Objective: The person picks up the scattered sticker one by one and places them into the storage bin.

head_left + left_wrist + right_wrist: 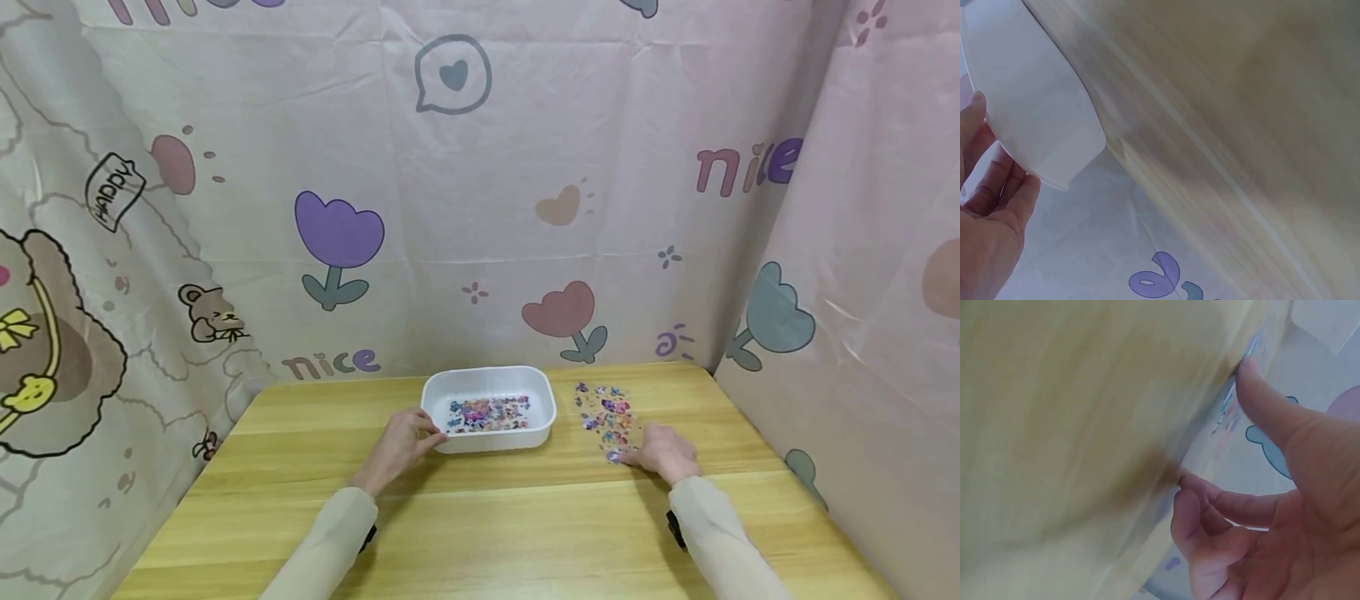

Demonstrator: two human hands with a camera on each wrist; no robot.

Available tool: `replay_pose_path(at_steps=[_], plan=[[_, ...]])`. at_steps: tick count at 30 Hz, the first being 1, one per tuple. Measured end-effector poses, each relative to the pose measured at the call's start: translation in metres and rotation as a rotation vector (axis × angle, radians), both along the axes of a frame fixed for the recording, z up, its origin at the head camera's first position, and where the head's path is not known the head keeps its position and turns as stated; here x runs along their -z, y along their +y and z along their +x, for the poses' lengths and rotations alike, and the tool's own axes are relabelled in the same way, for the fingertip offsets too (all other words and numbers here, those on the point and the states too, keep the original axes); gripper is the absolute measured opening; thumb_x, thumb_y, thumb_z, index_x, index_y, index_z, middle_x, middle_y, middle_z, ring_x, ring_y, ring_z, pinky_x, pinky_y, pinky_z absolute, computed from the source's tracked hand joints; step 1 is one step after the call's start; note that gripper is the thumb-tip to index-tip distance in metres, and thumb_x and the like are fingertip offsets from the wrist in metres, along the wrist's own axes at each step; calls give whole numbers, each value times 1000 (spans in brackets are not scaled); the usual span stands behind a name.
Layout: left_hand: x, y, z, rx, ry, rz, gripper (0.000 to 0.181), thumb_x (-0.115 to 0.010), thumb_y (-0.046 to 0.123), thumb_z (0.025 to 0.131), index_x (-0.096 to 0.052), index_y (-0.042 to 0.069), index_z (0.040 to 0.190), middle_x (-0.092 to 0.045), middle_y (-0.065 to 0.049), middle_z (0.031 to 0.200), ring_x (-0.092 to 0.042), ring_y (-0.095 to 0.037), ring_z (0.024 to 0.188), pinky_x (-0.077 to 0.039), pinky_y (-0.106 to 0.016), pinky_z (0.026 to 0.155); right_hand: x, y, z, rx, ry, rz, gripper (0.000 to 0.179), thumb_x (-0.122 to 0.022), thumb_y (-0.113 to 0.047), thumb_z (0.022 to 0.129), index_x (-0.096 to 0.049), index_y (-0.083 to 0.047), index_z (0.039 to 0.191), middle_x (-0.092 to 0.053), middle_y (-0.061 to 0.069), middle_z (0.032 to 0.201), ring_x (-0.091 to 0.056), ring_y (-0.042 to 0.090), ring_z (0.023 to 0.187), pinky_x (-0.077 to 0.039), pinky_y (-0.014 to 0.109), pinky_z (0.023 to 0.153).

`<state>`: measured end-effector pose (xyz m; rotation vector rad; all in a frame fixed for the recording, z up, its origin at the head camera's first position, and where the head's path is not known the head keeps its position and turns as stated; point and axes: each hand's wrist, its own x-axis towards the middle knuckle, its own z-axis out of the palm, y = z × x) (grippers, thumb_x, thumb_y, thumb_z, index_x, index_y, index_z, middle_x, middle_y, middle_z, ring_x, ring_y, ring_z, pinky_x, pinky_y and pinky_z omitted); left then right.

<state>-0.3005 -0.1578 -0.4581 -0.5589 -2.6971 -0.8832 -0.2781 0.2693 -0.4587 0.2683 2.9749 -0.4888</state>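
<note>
A white plastic tray (487,442) with rounded corners stands near the back of the table. My left hand (401,446) grips the tray's near left corner, its thumb at the rim and its other fingers against the wall in the left wrist view. Inside the tray lies a patch of small colourful stickers (487,413). To the right of it a clear sticker sheet (603,417) with similar prints lies flat on the wood. My right hand (667,452) rests at the sheet's near right corner, thumb stretched out onto it, the other fingers bent and spread apart from the thumb.
The wood-grain table (495,533) runs back to a printed curtain (480,183). More printed cloth hangs along the left (112,275) and right (870,275) sides. The tray and the sticker sheet stand side by side with a narrow strip of wood between them.
</note>
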Motion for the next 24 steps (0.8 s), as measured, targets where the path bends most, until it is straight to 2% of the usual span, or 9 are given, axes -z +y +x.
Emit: replay_pose_path(at_steps=[8,13,17,20,22,24], plan=[[2,0,1,0,12,7,5,-82,17,79,-78,13,80,-69,0,87,-58,-13,83,-54,-37,82,0,5,-5,2,-15,-50,52,-83,-42,75,-59,1,92,-58,12,81,-50,25,71,-41,34,60],[2,0,0,2,4,1,6,-81,18,80,-79,13,81,-69,0,88,-58,-13,84,-53,-38,84,0,11,-7,4,-39,-82,58,-83,-44,73,-59,3,95,-58,12,83,-51,24,72,-41,33,61],[1,1,0,13,-1,9,7,-81,18,79,-78,12,81,-69,1,87,-58,-13,84,-53,-39,85,0,18,-5,29,-75,-102,48,-78,-45,77,-60,-2,85,-55,10,76,-49,21,68,-41,32,61],[1,1,0,15,6,10,6,-81,17,79,-78,12,80,-69,0,87,-58,-12,83,-53,-38,84,-1,24,-2,30,-65,-121,33,-69,-34,86,-54,-8,71,-51,7,69,-47,20,64,-40,33,60],[1,1,1,12,6,12,5,-81,16,79,-79,12,80,-69,0,87,-58,-13,83,-53,-37,84,-2,28,-2,19,-36,-126,31,-64,-26,89,-50,-12,65,-48,4,64,-46,18,60,-38,33,57],[1,0,1,8,5,13,5,-81,16,79,-79,12,80,-69,0,87,-58,-13,83,-53,-38,84,-5,34,-2,5,-6,-136,26,-61,-20,89,-53,-9,67,-53,6,66,-48,20,62,-40,34,57]])
